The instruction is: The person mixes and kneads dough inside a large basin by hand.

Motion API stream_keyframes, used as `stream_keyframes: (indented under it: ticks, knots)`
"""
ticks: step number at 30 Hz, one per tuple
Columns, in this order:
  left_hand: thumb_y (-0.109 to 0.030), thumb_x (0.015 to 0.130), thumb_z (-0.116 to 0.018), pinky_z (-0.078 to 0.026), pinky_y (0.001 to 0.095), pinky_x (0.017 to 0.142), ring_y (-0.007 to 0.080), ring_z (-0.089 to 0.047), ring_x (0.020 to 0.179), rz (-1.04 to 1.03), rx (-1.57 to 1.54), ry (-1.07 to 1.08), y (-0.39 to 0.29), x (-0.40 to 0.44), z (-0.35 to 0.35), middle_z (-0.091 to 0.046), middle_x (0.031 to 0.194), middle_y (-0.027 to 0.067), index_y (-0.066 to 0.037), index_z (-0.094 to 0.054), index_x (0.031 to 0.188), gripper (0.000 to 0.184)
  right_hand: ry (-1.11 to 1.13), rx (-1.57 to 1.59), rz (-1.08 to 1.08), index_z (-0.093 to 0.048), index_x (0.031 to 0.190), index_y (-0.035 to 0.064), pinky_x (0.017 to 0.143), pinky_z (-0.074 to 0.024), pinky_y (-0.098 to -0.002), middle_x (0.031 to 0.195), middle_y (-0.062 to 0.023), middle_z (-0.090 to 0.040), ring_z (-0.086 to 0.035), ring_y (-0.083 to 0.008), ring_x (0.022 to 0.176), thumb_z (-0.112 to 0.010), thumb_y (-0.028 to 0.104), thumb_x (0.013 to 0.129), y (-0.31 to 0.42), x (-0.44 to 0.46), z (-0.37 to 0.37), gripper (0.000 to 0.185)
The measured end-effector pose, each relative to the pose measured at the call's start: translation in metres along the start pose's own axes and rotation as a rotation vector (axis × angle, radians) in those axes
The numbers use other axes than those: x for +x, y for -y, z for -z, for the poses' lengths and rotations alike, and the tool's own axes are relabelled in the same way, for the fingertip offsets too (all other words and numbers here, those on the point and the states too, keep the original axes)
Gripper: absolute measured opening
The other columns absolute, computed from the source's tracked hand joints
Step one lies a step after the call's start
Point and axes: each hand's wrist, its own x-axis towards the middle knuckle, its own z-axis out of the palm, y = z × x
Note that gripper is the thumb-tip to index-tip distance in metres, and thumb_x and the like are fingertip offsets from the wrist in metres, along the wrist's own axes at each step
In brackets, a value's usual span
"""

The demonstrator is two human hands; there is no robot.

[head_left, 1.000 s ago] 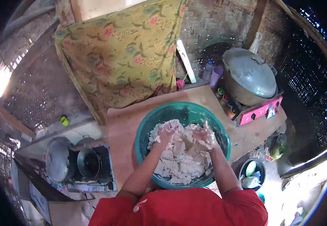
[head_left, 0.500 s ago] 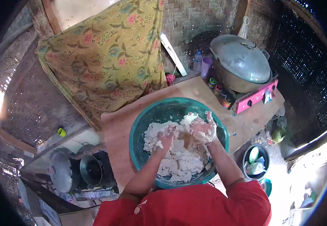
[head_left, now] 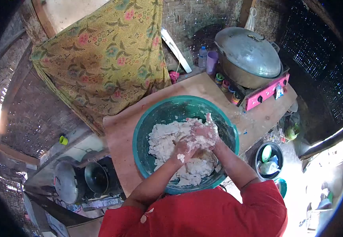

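Observation:
A large green basin holds a mass of pale, lumpy dough. Both of my hands are inside it, coated with sticky dough and touching each other above the mass. My left hand reaches across, its fingers curled against my right hand with dough between them. On the right side of the basin, my right hand has a finger stretched upward and bits of dough clinging to it. Part of the fingers is hidden where the hands overlap.
The basin stands on a wooden tabletop. A big lidded pot sits on a pink stove at the back right, near a purple cup and a water bottle. A patterned cloth hangs behind.
My hands were apart, the right one spread with dough on it. My left hand has moved right and now meets my right hand. The view has shifted slightly.

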Motion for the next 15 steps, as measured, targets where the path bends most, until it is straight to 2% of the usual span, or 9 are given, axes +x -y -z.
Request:
stream_keyframes:
  ticks: [1, 3, 5, 7, 10, 12, 13, 14, 15]
  knots:
    - [-0.019, 0.083, -0.050, -0.032, 0.0414, 0.097, 0.0259, -0.046, 0.113, 0.103, -0.101, -0.042, -0.002, 0.000, 0.005, -0.056, 0.115, 0.0059, -0.013, -0.060, 0.105, 0.024, 0.081, 0.578, -0.001, -0.026, 0.135, 0.0051, 0.101, -0.0263, -0.0498, 0.135, -0.0200, -0.033, -0.037, -0.0366, 0.119, -0.031, 0.072, 0.077, 0.002, 0.000, -0.003, 0.088]
    - [-0.018, 0.085, -0.049, -0.033, 0.0436, 0.095, 0.0257, -0.043, 0.118, 0.287, -0.028, 0.192, 0.035, -0.013, -0.022, -0.051, 0.123, 0.0088, -0.013, -0.055, 0.113, 0.029, 0.011, 0.623, 0.069, -0.032, 0.131, 0.0035, 0.100, -0.0281, -0.0492, 0.130, -0.0189, -0.039, -0.039, -0.0363, 0.116, -0.034, 0.069, 0.079, 0.005, 0.001, -0.005, 0.084]
    - [-0.021, 0.085, -0.046, -0.036, 0.0420, 0.094, 0.0317, -0.046, 0.113, 0.127, 0.645, -0.075, 0.072, -0.034, -0.052, -0.049, 0.124, 0.0122, -0.008, -0.048, 0.120, 0.037, -0.071, 0.666, 0.247, -0.038, 0.126, 0.0015, 0.099, -0.0306, -0.0482, 0.124, -0.0177, -0.044, -0.041, -0.0355, 0.114, -0.038, 0.066, 0.080, 0.011, -0.003, -0.006, 0.080]
    - [-0.023, 0.087, -0.044, -0.041, 0.0429, 0.090, 0.0345, -0.045, 0.114, 0.243, 0.447, -0.105, 0.085, -0.034, -0.052, -0.042, 0.130, 0.0135, -0.009, -0.041, 0.126, 0.042, -0.021, 0.720, 0.279, -0.041, 0.122, 0.0005, 0.100, -0.0298, -0.0468, 0.122, -0.0171, -0.046, -0.043, -0.0349, 0.113, -0.042, 0.064, 0.079, 0.013, -0.006, 0.006, 0.077]
    - [-0.024, 0.088, -0.043, -0.042, 0.0481, 0.086, 0.0361, -0.040, 0.119, 0.126, 0.882, 0.168, 0.091, -0.030, -0.052, -0.036, 0.135, 0.0140, -0.010, -0.039, 0.127, 0.041, -0.148, 0.757, 0.364, -0.040, 0.123, 0.0000, 0.099, -0.0314, -0.0471, 0.123, -0.0170, -0.046, -0.045, -0.0342, 0.111, -0.047, 0.061, 0.079, 0.021, -0.011, -0.002, 0.076]
    - [-0.021, 0.090, -0.041, -0.041, 0.0534, 0.085, 0.0374, -0.040, 0.118, 0.429, -0.366, -0.195, 0.055, -0.006, -0.014, -0.038, 0.133, 0.0146, -0.008, -0.039, 0.126, 0.039, -0.013, 0.755, 0.294, -0.039, 0.124, -0.0010, 0.099, -0.0316, -0.0470, 0.124, -0.0174, -0.046, -0.045, -0.0338, 0.111, -0.047, 0.062, 0.079, 0.026, -0.015, -0.007, 0.078]
    - [-0.021, 0.090, -0.041, -0.041, 0.0534, 0.085, 0.0374, -0.040, 0.118, 0.424, -0.362, -0.196, 0.058, -0.007, -0.012, -0.038, 0.133, 0.0146, -0.008, -0.039, 0.126, 0.039, 0.118, 0.750, 0.222, -0.038, 0.126, -0.0020, 0.099, -0.0319, -0.0469, 0.124, -0.0178, -0.045, -0.045, -0.0335, 0.111, -0.047, 0.062, 0.078, 0.028, -0.015, -0.010, 0.081]
    - [-0.021, 0.088, -0.045, -0.042, 0.0502, 0.084, 0.0352, -0.044, 0.114, 0.248, 0.267, -0.159, 0.060, -0.010, -0.010, -0.044, 0.127, 0.0146, -0.006, -0.041, 0.123, 0.038, 0.025, 0.667, 0.220, -0.035, 0.128, -0.0031, 0.099, -0.0314, -0.0464, 0.126, -0.0189, -0.044, -0.045, -0.0333, 0.113, -0.045, 0.065, 0.077, 0.026, -0.012, -0.013, 0.085]
    - [-0.020, 0.086, -0.050, -0.043, 0.0476, 0.084, 0.0339, -0.047, 0.111, 0.345, -0.009, -0.235, 0.060, -0.006, -0.013, -0.048, 0.123, 0.0146, -0.006, -0.042, 0.122, 0.040, 0.026, 0.667, 0.223, -0.035, 0.128, -0.0031, 0.099, -0.0314, -0.0464, 0.126, -0.0189, -0.044, -0.045, -0.0333, 0.113, -0.045, 0.065, 0.077, 0.024, -0.011, -0.016, 0.085]
